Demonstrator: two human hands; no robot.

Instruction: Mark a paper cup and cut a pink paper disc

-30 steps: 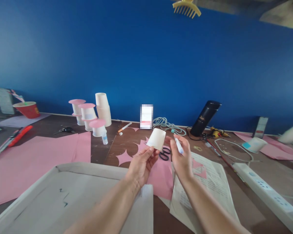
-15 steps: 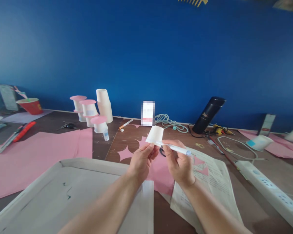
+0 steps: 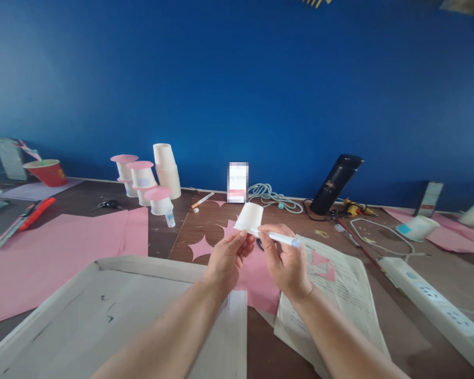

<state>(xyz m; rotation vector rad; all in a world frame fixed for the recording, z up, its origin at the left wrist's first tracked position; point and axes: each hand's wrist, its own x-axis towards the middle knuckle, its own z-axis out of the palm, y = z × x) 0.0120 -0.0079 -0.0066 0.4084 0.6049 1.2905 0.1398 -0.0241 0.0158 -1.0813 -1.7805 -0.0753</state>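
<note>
My left hand (image 3: 227, 260) pinches a white paper cup (image 3: 249, 217) by its rim, mouth down and tilted above the desk, and my right hand (image 3: 286, 258) grips a white pen-like tube (image 3: 280, 238). A second ago that tube pointed up, apart from the cup; now it lies slantwise with its tip at the rim, so I judge the work has gone from readying to the rim itself. Below is pink paper (image 3: 258, 281), and farther left stand cups with pink discs (image 3: 158, 193).
</note>
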